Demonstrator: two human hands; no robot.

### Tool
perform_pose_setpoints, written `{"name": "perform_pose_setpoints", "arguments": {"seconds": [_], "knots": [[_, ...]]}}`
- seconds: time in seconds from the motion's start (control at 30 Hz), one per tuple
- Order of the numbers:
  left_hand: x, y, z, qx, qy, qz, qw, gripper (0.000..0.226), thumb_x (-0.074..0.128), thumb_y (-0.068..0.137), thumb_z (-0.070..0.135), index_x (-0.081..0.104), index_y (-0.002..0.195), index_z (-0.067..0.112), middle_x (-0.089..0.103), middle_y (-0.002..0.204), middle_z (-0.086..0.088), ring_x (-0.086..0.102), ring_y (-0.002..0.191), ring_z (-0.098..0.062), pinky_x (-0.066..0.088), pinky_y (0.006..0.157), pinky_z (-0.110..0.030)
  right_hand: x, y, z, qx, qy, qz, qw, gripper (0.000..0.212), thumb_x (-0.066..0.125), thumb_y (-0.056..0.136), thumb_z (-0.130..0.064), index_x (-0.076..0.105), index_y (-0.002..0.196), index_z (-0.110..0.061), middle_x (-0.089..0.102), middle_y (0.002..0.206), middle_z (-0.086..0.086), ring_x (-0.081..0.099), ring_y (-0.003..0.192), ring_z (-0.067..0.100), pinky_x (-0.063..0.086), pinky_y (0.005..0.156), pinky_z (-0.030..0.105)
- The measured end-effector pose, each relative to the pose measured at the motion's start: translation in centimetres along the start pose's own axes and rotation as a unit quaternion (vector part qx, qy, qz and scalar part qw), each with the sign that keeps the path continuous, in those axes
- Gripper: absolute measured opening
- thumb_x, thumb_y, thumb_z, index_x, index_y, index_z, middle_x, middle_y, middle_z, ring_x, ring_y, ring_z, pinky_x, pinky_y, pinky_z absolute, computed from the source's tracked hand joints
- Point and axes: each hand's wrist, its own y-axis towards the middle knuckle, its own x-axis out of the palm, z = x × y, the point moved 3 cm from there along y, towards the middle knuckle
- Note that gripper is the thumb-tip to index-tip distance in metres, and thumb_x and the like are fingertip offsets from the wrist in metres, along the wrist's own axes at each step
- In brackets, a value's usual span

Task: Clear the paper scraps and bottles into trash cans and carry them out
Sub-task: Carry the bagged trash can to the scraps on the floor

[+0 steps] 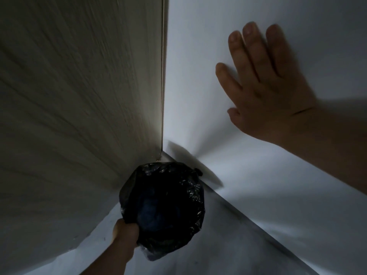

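A trash can lined with a black plastic bag (164, 207) hangs low in the middle of the head view, seen from above, its inside dark. My left hand (125, 230) grips its near rim and the bag at the lower left. My right hand (264, 88) is raised at the upper right with fingers straight and spread, flat against or just in front of a white surface (198, 76). No paper scraps or bottles are visible.
A wood-grain panel (79, 96) fills the left side and meets the white surface at a vertical edge (163, 76). A grey floor (228, 245) runs below. The scene is dim and tight.
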Motion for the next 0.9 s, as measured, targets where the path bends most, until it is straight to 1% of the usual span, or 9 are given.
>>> {"name": "perform_pose_setpoints", "arguments": {"seconds": [0.13, 0.23, 0.3, 0.33, 0.4, 0.47, 0.53, 0.73, 0.9], "knots": [[-2.1, -5.2, 4.3, 0.066, 0.028, -0.036, 0.997, 0.014, 0.051, 0.074, -0.002, 0.060, 0.085, 0.000, 0.063, 0.079, -0.025, 0.062, 0.069, -0.033, 0.048, 0.049, -0.035, -0.8, 0.4, 0.1, 0.016, 0.039, -0.032, 0.999, 0.061, 0.053, 0.083, -0.021, 0.037, 0.139, -0.001, 0.024, 0.150, 0.033, 0.023, 0.138, 0.050, -0.001, 0.112, 0.059], [-5.2, -10.8, 7.5, 0.105, 0.005, -0.065, 0.992, 0.015, 0.053, 0.073, 0.007, 0.058, 0.076, -0.006, 0.060, 0.067, -0.022, 0.055, 0.060, -0.025, 0.044, 0.051, -0.035, -2.8, 0.9, 0.4, 0.062, 0.183, -0.051, 0.980, 0.062, 0.060, 0.078, -0.016, 0.046, 0.136, -0.002, 0.032, 0.149, 0.027, 0.026, 0.139, 0.044, -0.001, 0.118, 0.050], [-7.4, -15.9, 9.9, 0.121, -0.013, -0.096, 0.988, 0.010, 0.053, 0.074, 0.005, 0.059, 0.069, 0.000, 0.055, 0.063, -0.016, 0.051, 0.060, -0.024, 0.041, 0.054, -0.036, -5.2, 0.6, 0.6, 0.095, 0.290, -0.094, 0.948, 0.061, 0.062, 0.074, -0.019, 0.050, 0.133, -0.004, 0.038, 0.145, 0.026, 0.032, 0.137, 0.042, 0.012, 0.119, 0.051], [-8.4, -17.9, 10.7, 0.124, -0.014, -0.112, 0.986, 0.009, 0.055, 0.071, 0.008, 0.060, 0.066, 0.002, 0.054, 0.063, -0.015, 0.051, 0.060, -0.023, 0.041, 0.054, -0.037, -6.0, 0.1, 0.4, 0.128, 0.360, -0.141, 0.913, 0.061, 0.061, 0.077, -0.021, 0.048, 0.134, -0.005, 0.039, 0.145, 0.024, 0.032, 0.137, 0.040, 0.021, 0.117, 0.050], [-10.5, -22.1, 12.5, 0.139, -0.004, -0.132, 0.982, 0.017, 0.058, 0.060, 0.018, 0.060, 0.066, 0.002, 0.058, 0.064, -0.018, 0.057, 0.062, -0.026, 0.046, 0.055, -0.040, -8.0, -1.0, 0.9, 0.224, 0.487, -0.291, 0.793, 0.054, 0.054, 0.087, -0.030, 0.042, 0.136, -0.011, 0.043, 0.141, 0.016, 0.037, 0.134, 0.033, 0.037, 0.108, 0.042], [-12.8, -26.2, 14.2, 0.170, 0.006, -0.141, 0.975, 0.025, 0.061, 0.052, 0.025, 0.064, 0.070, 0.008, 0.066, 0.070, -0.022, 0.066, 0.069, -0.034, 0.054, 0.060, -0.053, -10.3, -2.4, 2.6, 0.315, 0.558, -0.373, 0.671, 0.034, 0.052, 0.088, -0.037, 0.055, 0.114, -0.015, 0.061, 0.112, 0.011, 0.057, 0.112, 0.030, 0.047, 0.085, 0.035], [-14.9, -30.9, 16.5, 0.211, 0.024, -0.145, 0.966, 0.031, 0.060, 0.048, 0.031, 0.066, 0.073, 0.013, 0.068, 0.073, -0.021, 0.068, 0.073, -0.034, 0.053, 0.066, -0.059, -12.7, -2.9, 5.5, 0.368, 0.608, -0.372, 0.597, 0.024, 0.054, 0.086, -0.033, 0.062, 0.085, -0.011, 0.067, 0.081, 0.011, 0.066, 0.084, 0.029, 0.045, 0.064, 0.031], [-20.8, -43.3, 21.2, 0.258, -0.022, -0.101, 0.961, 0.018, 0.055, 0.072, 0.012, 0.055, 0.080, -0.004, 0.058, 0.071, -0.022, 0.057, 0.063, -0.024, 0.045, 0.054, -0.036, -20.7, -4.0, 13.9, 0.411, 0.637, -0.312, 0.572, 0.028, 0.053, 0.085, -0.015, 0.043, 0.059, -0.012, 0.048, 0.058, 0.010, 0.048, 0.057, 0.020, 0.028, 0.054, 0.029], [-27.4, -53.0, 21.9, 0.288, -0.096, -0.008, 0.953, 0.010, 0.064, 0.084, 0.014, 0.061, 0.094, 0.011, 0.068, 0.086, -0.010, 0.066, 0.078, -0.025, 0.054, 0.068, -0.036, -28.9, -4.4, 18.4, 0.386, 0.673, -0.258, 0.575, 0.031, 0.056, 0.084, -0.015, 0.037, 0.060, -0.012, 0.039, 0.054, 0.008, 0.039, 0.051, 0.018, 0.023, 0.051, 0.031]]}}
